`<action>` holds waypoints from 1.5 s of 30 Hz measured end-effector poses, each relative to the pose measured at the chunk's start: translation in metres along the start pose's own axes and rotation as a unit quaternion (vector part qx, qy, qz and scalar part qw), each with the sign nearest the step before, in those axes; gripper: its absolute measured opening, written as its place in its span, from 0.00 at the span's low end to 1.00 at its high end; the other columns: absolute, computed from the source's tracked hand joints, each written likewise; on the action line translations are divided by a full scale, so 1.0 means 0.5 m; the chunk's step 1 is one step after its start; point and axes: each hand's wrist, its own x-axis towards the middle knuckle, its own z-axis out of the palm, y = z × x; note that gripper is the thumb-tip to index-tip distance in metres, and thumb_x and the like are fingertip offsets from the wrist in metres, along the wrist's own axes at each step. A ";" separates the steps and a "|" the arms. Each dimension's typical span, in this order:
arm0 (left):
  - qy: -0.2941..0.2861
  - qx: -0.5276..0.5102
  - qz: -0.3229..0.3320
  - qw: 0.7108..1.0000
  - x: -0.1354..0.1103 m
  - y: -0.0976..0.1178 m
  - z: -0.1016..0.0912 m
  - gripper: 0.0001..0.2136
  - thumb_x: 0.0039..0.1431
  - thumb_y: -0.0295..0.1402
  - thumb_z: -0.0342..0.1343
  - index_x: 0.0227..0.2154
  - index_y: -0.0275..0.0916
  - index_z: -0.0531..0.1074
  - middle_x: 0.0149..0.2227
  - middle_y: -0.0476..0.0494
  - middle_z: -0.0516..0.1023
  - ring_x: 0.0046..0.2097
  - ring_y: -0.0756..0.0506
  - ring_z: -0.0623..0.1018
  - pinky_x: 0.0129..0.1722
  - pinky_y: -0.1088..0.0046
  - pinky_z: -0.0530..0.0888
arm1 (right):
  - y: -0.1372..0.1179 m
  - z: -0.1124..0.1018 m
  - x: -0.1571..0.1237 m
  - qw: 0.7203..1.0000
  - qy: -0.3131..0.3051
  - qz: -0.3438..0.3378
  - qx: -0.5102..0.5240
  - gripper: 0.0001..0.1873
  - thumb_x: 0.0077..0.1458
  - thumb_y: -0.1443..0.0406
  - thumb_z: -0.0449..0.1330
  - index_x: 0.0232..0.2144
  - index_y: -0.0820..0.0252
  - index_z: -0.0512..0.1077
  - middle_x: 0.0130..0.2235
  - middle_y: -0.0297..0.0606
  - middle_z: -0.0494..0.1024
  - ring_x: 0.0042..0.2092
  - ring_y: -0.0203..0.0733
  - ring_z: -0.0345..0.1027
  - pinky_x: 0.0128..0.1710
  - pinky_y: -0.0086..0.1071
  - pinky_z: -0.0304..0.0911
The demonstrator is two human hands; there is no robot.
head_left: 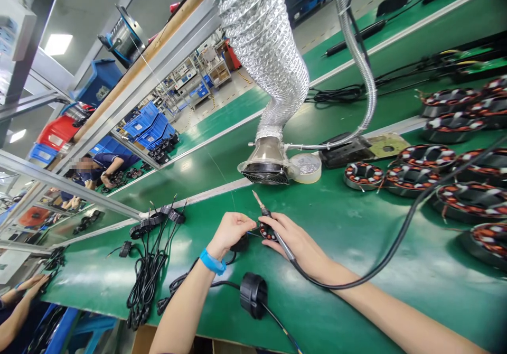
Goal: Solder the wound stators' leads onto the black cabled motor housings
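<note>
My left hand (pixel 229 230), with a blue wristband, is closed in a pinch on a small black round part with wires (pixel 266 231) on the green bench (pixel 348 248). My right hand (pixel 295 240) grips a soldering iron (pixel 273 227); its metal tip points up and away, just past the part. The iron's black cable (pixel 396 240) runs off to the right. A black round part on a cable (pixel 253 293) lies near my left forearm.
A foil exhaust duct with a fan mouth (pixel 265 169) hangs just beyond my hands, a solder spool (pixel 307 166) beside it. Several copper-wound stators (pixel 443 185) fill the right. Black cabled parts (pixel 152 259) lie left. Other people work at far left (pixel 95 166).
</note>
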 end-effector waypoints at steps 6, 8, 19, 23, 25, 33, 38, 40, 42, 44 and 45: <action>0.029 0.033 0.024 0.999 0.016 -0.006 -0.031 0.18 0.44 0.47 0.65 0.22 0.33 0.75 0.17 0.53 0.63 0.23 0.54 0.56 0.25 0.74 0.51 | -0.054 -0.043 0.008 0.997 0.007 -0.007 -0.075 0.39 0.48 0.73 0.71 0.59 0.58 0.62 0.52 0.49 0.72 0.52 0.51 0.72 0.50 0.43 0.73; 0.043 0.036 0.032 0.998 0.035 -0.006 -0.052 0.19 0.41 0.47 0.65 0.22 0.33 0.76 0.18 0.51 0.67 0.23 0.53 0.58 0.25 0.74 0.53 | -0.090 -0.076 0.010 0.994 0.012 -0.012 -0.111 0.40 0.47 0.73 0.72 0.60 0.59 0.62 0.53 0.50 0.72 0.52 0.51 0.72 0.51 0.43 0.73; 0.180 -0.031 0.024 0.983 0.138 -0.025 -0.183 0.27 0.29 0.54 0.67 0.24 0.33 0.76 0.15 0.53 0.65 0.19 0.54 0.57 0.22 0.75 0.53 | -0.085 -0.305 -0.123 0.899 0.131 -0.036 -0.416 0.15 0.66 0.70 0.53 0.53 0.65 0.70 0.47 0.52 0.73 0.47 0.52 0.70 0.47 0.46 0.70; 0.288 -0.122 0.106 0.944 0.132 -0.025 -0.215 0.27 0.29 0.51 0.69 0.27 0.32 0.75 0.26 0.45 0.75 0.27 0.50 0.70 0.28 0.74 0.66 | -0.009 -0.354 -0.210 0.865 0.121 0.069 -0.481 0.19 0.68 0.63 0.50 0.54 0.68 0.70 0.46 0.56 0.72 0.45 0.57 0.69 0.44 0.51 0.69; 0.356 -0.171 0.174 0.902 0.109 -0.014 -0.218 0.25 0.36 0.51 0.69 0.30 0.33 0.75 0.25 0.48 0.74 0.27 0.50 0.70 0.27 0.75 0.66 | 0.026 -0.362 -0.243 0.866 0.107 0.103 -0.478 0.20 0.67 0.63 0.48 0.55 0.68 0.70 0.46 0.57 0.72 0.45 0.59 0.69 0.44 0.51 0.68; 0.222 -0.052 0.178 0.957 -0.052 0.017 -0.100 0.21 0.55 0.51 0.61 0.35 0.34 0.76 0.14 0.58 0.57 0.19 0.54 0.57 0.22 0.77 0.56 | 0.050 -0.315 -0.248 0.905 0.124 0.121 -0.389 0.25 0.63 0.70 0.47 0.62 0.57 0.64 0.49 0.52 0.71 0.52 0.58 0.67 0.49 0.51 0.69; 0.004 0.092 0.108 0.990 -0.088 0.002 -0.018 0.17 0.56 0.46 0.59 0.30 0.35 0.77 0.21 0.49 0.71 0.24 0.50 0.69 0.26 0.75 0.62 | 0.011 -0.203 -0.180 0.959 0.076 0.090 -0.258 0.30 0.60 0.75 0.47 0.63 0.53 0.63 0.56 0.50 0.69 0.58 0.54 0.65 0.52 0.46 0.70; -0.019 0.148 0.114 0.982 -0.086 -0.005 0.002 0.16 0.60 0.42 0.54 0.27 0.35 0.78 0.23 0.46 0.74 0.27 0.48 0.71 0.30 0.73 0.64 | -0.009 -0.154 -0.143 0.978 0.033 0.074 -0.190 0.31 0.60 0.77 0.46 0.63 0.52 0.61 0.57 0.49 0.68 0.58 0.51 0.66 0.52 0.44 0.71; -0.014 0.181 0.137 0.974 -0.077 -0.016 0.012 0.15 0.62 0.38 0.53 0.28 0.36 0.79 0.28 0.44 0.79 0.32 0.47 0.74 0.34 0.72 0.66 | -0.029 -0.112 -0.103 0.991 -0.011 0.057 -0.119 0.31 0.62 0.77 0.45 0.64 0.52 0.59 0.57 0.49 0.68 0.56 0.49 0.68 0.51 0.42 0.71; 0.010 0.178 0.145 0.973 -0.066 -0.032 0.012 0.12 0.60 0.37 0.54 0.35 0.35 0.81 0.35 0.41 0.81 0.36 0.46 0.75 0.38 0.72 0.67 | -0.044 -0.080 -0.063 0.996 -0.056 0.034 -0.055 0.30 0.63 0.75 0.45 0.64 0.51 0.58 0.56 0.48 0.68 0.53 0.47 0.70 0.49 0.40 0.72; 0.030 0.167 0.139 0.976 -0.060 -0.041 0.009 0.13 0.60 0.37 0.55 0.39 0.35 0.81 0.36 0.41 0.81 0.36 0.46 0.75 0.38 0.72 0.67 | -0.049 -0.067 -0.045 0.996 -0.078 0.023 -0.030 0.29 0.64 0.74 0.45 0.64 0.51 0.59 0.55 0.48 0.68 0.53 0.46 0.71 0.49 0.39 0.72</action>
